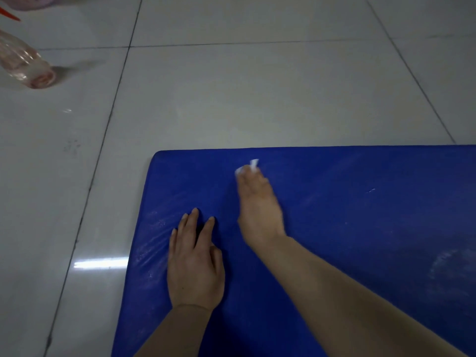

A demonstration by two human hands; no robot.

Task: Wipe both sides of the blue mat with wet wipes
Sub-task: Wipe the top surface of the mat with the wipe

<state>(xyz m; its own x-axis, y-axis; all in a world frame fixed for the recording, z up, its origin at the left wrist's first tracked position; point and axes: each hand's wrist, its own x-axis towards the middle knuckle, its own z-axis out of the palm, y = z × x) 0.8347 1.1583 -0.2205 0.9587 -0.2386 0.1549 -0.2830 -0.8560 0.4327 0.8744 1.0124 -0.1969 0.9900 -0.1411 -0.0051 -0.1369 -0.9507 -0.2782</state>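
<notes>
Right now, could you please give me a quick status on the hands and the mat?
Left hand flat on blue mat. Right hand presses wet wipe near far edge. Nothing in the way.

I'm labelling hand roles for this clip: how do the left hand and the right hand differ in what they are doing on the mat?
The left hand lies flat with spread fingers near the mat's left edge, holding nothing; the right hand reaches farther forward and presses a white wipe under its fingertips. The left hand looks sharp, while the right hand is blurred. Both rest on the mat's top.
</notes>
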